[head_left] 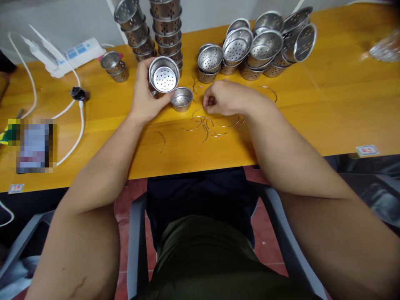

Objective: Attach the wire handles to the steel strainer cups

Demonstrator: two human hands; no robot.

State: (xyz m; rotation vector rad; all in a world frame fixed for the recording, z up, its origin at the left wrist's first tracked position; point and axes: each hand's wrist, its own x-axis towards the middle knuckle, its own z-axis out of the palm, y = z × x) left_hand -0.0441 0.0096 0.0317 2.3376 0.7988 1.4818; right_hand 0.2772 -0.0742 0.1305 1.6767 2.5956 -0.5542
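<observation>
My left hand (144, 99) is wrapped round a perforated metal cup (165, 77), its open mouth tilted toward me. Just right of that cup, a smaller perforated cup (181, 100) stands upright on the table. My right hand (225, 98) is closed with its fingers curled in, low over the table; whatever is between the fingertips is hidden. Several thin curved metal wires (204, 124) lie loosely below and beside it. One more curved wire (162, 141) rests by itself nearer the front edge, on the left.
Tall stacks of perforated cups (167, 27) rise behind my left hand. Leaning groups of cups (265, 46) stand at the back right. A short cup stack (115, 66), a power strip (78, 56), white cables and a blurred phone (34, 146) occupy the left of the wooden table (337, 108).
</observation>
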